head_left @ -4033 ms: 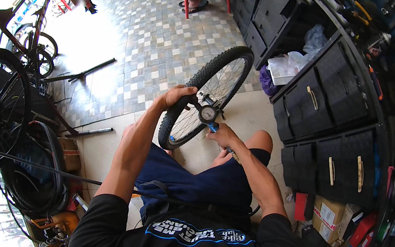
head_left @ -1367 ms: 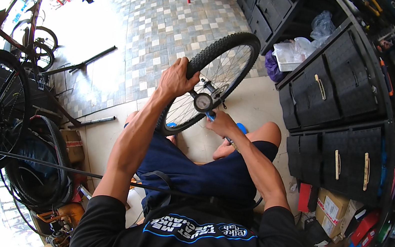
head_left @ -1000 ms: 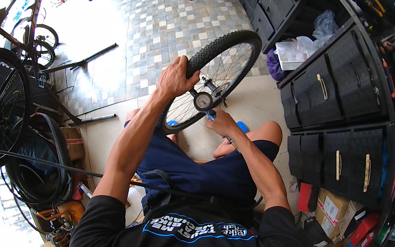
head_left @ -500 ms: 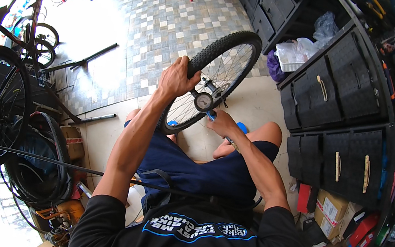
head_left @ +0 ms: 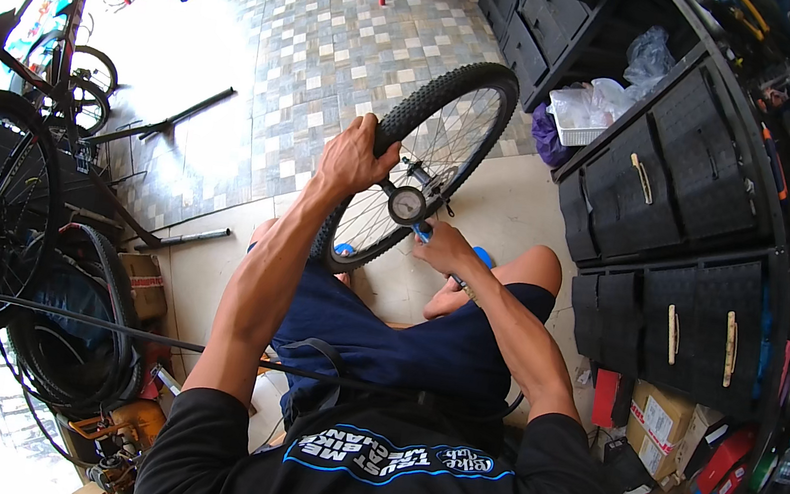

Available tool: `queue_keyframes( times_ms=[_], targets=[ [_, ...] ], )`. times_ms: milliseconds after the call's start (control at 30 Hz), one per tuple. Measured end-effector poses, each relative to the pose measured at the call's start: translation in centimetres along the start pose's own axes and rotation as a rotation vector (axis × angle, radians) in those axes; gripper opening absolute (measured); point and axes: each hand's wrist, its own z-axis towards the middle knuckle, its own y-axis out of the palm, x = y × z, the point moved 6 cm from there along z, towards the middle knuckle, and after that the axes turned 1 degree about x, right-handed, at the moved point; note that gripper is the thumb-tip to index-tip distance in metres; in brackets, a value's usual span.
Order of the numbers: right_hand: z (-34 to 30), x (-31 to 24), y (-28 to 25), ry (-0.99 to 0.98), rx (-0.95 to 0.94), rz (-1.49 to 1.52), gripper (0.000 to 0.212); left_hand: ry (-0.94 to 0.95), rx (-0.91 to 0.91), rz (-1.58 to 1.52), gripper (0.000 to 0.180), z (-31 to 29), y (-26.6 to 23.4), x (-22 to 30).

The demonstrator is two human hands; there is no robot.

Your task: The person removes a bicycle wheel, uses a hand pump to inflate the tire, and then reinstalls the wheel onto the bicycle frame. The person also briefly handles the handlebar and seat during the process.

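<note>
Head view: left hand [head_left: 355, 156] had its fingers hooked round a knobby tire [head_left: 434, 91], right hand [head_left: 445, 251] gripped a blue-handled gauge [head_left: 408, 205], bit nearer.

2 hands [head_left: 355, 159], 1 held whl [head_left: 413, 116], 1 dial gauge [head_left: 407, 205] & 3 cream drwr hndls [head_left: 641, 178].

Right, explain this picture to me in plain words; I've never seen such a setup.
There is no machine: these are a person's bare hands. The view looks down from the left of two fisheye cameras worn on the head, so straight edges bend near the rim. The left hand grips a bicycle wheel by its knobby tire. The right hand holds a blue-handled tire inflator with a round dial gauge. A black bar lies on the tiled floor.
</note>
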Motion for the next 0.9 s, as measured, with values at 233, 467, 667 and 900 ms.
queue_keyframes(
  times_ms=[233, 467, 667, 900],
  targets=[
    [0.0, -0.1, -0.1, 0.011, -0.007, -0.012, 0.029, 0.010, 0.000, 0.022, 0.050, 0.1, -0.1, 0.1],
    [1.0, 1.0, -0.2, -0.068, 0.008, -0.001, 0.031, -0.026, 0.017, 0.035, 0.050, -0.1, -0.4, 0.7],
    [0.7, 0.3, 0.0, -0.067, -0.022, 0.013, 0.033, -0.060, 0.025, 0.057, 0.050, -0.5, -0.8, 0.5],
    [0.7, 0.5, -0.1, -0.017, -0.026, 0.010, 0.029, 0.017, 0.119, 0.052, 0.047, -0.5, -0.6, 0.6]
  ],
)
